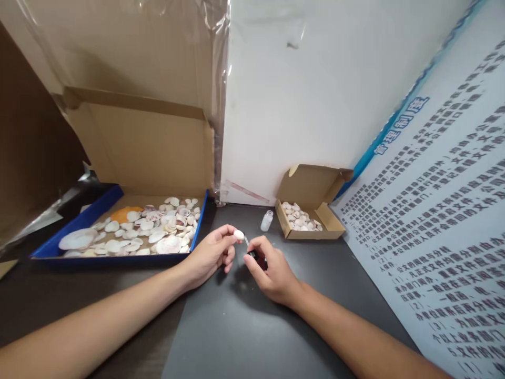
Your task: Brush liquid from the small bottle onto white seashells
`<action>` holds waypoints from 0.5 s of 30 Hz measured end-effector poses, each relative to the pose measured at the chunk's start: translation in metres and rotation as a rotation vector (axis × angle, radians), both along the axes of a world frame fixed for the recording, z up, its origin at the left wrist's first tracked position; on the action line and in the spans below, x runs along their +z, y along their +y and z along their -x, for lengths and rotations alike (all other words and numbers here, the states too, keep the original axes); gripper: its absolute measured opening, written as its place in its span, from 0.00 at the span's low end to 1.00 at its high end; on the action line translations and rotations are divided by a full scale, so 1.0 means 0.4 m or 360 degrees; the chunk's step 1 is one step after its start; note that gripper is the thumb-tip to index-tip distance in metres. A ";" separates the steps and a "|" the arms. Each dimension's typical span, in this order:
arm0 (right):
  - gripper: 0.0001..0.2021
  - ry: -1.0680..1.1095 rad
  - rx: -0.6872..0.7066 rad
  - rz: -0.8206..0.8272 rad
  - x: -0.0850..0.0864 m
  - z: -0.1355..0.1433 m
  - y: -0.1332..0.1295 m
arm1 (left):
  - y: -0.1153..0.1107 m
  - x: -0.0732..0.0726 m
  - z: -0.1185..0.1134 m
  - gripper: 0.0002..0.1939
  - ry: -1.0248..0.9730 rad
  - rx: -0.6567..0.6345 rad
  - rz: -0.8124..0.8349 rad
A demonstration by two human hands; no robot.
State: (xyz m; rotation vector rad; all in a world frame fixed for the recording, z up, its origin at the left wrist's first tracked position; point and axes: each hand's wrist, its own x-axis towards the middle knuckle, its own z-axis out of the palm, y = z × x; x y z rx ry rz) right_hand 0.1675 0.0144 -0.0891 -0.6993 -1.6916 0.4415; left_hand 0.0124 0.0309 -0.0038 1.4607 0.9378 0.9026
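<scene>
My left hand (215, 250) pinches a small white seashell (239, 235) between thumb and fingertips, above the dark table. Just to its right, my right hand (272, 268) is closed on a black-capped applicator brush (253, 255). The thin, pale stem of the brush points up and left, its tip at or very near the shell; I cannot tell whether they touch. Beyond my hands stands a small clear bottle (266, 221) without a cap, with whitish contents.
At left, a blue-edged cardboard box (112, 202) with its lid raised holds many shells (158, 226) and an orange piece (125, 214). A smaller open carton (315, 231) of shells (300, 217) stands at back right. A white panel (307, 105) and a printed board (434, 210) border the table (236, 337).
</scene>
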 end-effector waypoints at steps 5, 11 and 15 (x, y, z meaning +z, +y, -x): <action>0.07 -0.0236 -0.0011 -0.0188 0.013 -0.007 -0.016 | -0.003 0.001 0.007 0.12 -0.0017 -0.0001 0.0056; 0.09 -0.0272 -0.0042 -0.0231 0.010 -0.006 -0.015 | -0.002 0.003 0.010 0.13 -0.0055 -0.0010 0.0070; 0.10 -0.0227 -0.0219 -0.0140 0.011 -0.006 -0.011 | -0.004 0.006 0.010 0.13 -0.0034 -0.0018 0.0063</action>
